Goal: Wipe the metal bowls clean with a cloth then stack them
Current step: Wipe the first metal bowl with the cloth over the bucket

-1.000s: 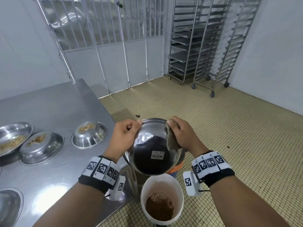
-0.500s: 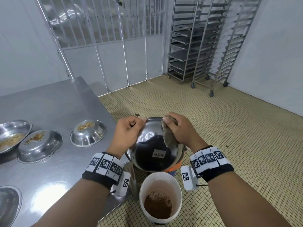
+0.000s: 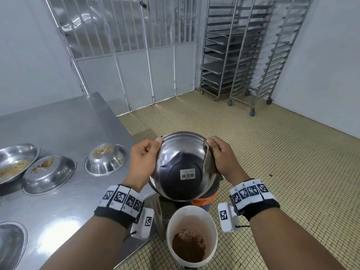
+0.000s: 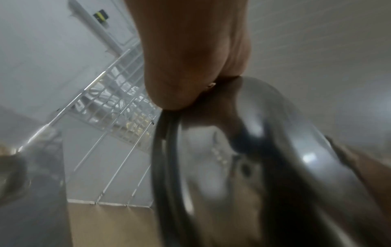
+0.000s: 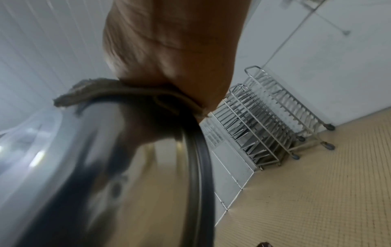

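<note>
I hold a metal bowl tilted, its underside with a barcode label toward me, above a white bucket. My left hand pinches the bowl's left rim. At the right rim my right hand grips a brown cloth, and the cloth is folded over the rim. Three dirty metal bowls rest on the steel table: one nearest me, one further left, one at the edge. A further bowl shows at the lower left.
The white bucket holds brown residue and stands on the tiled floor by the table corner. An orange object sits behind it, mostly hidden by the bowl. Wheeled tray racks stand at the back right, and a barred metal gate fills the back wall.
My right hand with the cloth has slid along the rim from the top toward the right side. The left hand keeps its hold on the rim.
</note>
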Available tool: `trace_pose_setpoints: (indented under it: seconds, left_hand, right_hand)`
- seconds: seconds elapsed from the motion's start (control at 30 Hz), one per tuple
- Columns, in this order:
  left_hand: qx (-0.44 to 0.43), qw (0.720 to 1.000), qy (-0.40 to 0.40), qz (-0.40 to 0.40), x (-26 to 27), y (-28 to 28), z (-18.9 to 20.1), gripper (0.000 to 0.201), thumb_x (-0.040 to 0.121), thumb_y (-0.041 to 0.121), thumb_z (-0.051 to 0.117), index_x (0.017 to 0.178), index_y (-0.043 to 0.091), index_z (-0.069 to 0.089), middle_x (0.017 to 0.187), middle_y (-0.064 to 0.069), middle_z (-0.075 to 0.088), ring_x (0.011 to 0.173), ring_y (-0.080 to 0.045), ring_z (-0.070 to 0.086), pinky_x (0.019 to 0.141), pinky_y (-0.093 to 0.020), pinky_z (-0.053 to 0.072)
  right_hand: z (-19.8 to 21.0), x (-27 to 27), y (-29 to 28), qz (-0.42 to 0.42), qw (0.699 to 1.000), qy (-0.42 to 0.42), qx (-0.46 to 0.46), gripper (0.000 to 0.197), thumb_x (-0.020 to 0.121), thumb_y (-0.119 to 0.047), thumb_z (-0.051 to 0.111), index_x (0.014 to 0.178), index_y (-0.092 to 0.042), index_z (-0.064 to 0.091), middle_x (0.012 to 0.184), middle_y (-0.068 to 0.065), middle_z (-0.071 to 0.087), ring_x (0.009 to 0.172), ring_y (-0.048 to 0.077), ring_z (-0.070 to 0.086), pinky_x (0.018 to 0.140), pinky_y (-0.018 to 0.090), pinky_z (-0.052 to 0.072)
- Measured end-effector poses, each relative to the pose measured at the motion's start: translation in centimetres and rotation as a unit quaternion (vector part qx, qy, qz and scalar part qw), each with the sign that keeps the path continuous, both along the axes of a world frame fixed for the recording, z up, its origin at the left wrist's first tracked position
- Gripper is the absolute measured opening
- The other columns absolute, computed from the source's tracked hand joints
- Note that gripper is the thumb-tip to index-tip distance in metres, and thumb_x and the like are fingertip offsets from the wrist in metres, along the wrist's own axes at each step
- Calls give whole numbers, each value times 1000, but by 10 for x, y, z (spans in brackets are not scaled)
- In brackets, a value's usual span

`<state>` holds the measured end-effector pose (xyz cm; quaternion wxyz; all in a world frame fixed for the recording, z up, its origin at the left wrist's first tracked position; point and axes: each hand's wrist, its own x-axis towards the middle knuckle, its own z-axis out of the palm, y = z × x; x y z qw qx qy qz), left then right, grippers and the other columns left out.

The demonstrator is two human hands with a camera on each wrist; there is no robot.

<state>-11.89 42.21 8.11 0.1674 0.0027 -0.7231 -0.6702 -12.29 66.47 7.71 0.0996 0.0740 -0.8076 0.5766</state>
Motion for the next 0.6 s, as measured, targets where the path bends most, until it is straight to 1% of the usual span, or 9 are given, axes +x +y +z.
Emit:
trace_pose_setpoints:
  seconds: [0.1,0.17,0.2,0.27,0.37,0.4,0.47,0.53,0.6]
  left_hand:
    - [-70,996,-1,-48,3,-1,-2,45,102,28,64,73,-6,58,55,-10,52,49,-20,46,50,-29,43]
    - [-147,984,8,-102,3,0,5,38,102,28,64,72,6,63,52,2,56,45,-15,51,50,-29,46]
    - [-185,975,12,-122,2,2,9,34,102,28,65,72,11,65,52,4,58,46,-11,52,50,-27,46]
    - [-214,965,16,-151,-1,7,18,31,101,31,66,73,17,67,54,2,62,46,-10,55,49,-27,46]
    - [-183,973,5,-138,-5,8,26,31,99,31,69,74,13,69,52,2,60,42,-13,51,44,-25,43]
    - [-144,982,-3,-121,-6,6,25,32,99,30,69,74,9,69,49,1,57,38,-15,48,39,-25,39]
    - [-66,994,-27,-87,-7,2,24,35,99,29,69,75,4,66,45,-4,52,31,-19,43,32,-24,32]
    - [-77,994,-31,-73,-4,3,20,36,101,28,67,72,6,64,46,-3,51,31,-17,43,33,-24,34]
    - [-116,988,-13,-100,0,12,19,37,101,26,67,69,7,64,47,0,53,35,-13,44,38,-23,37]
  right_hand:
    - [3,-1,1,0,1000,12,22,28,106,-28,49,85,-17,64,80,0,65,76,13,59,78,36,50]
    - [11,-1,-2,29,996,29,74,24,104,-30,53,87,-21,67,82,-2,68,80,16,63,78,35,52]
    - [15,-1,-6,48,992,39,114,22,103,-31,54,87,-23,68,83,-4,68,81,15,64,77,33,53]
    - [21,1,-13,74,981,57,167,20,103,-31,55,89,-26,67,84,-7,68,82,14,63,75,29,51]
    - [17,2,-14,56,989,61,125,20,104,-32,53,91,-28,68,85,-11,68,82,9,63,75,24,49]
    - [12,2,-11,39,994,49,89,21,105,-32,52,90,-29,67,83,-12,67,81,9,62,76,25,49]
    - [4,1,-4,13,999,25,33,24,106,-34,49,88,-30,65,82,-13,65,80,10,60,80,32,50]
    - [2,2,-3,12,999,24,38,26,106,-32,48,87,-30,64,81,-14,65,79,8,60,81,33,49]
    - [11,2,-7,33,995,39,90,23,105,-31,51,87,-32,65,83,-13,66,81,9,62,77,28,49]
